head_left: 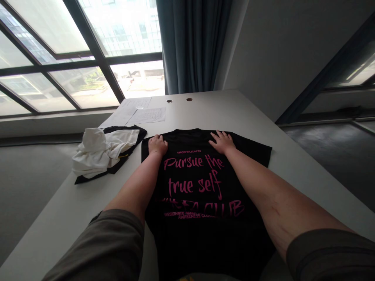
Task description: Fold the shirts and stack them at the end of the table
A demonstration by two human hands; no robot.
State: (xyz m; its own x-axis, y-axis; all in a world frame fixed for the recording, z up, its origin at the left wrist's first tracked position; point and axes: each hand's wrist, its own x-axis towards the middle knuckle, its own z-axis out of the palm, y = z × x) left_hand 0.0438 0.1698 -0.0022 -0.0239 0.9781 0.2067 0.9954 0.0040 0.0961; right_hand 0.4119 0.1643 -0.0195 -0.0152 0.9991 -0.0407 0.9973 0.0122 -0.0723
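A black T-shirt with pink lettering lies spread on the white table, its collar towards the far end and its lower part near my body. My left hand rests on the shirt's left shoulder, fingers pointing away and looking short from this angle. On the right shoulder, my right hand lies flat with its fingers spread, beside the sleeve that reaches out to the right. The lower lines of print are rumpled and partly hidden in a fold.
Left of the shirt is a crumpled pile of white cloth with black cloth under it. Papers lie at the far left of the table, near two round holes. Beyond stand large windows and a blue curtain.
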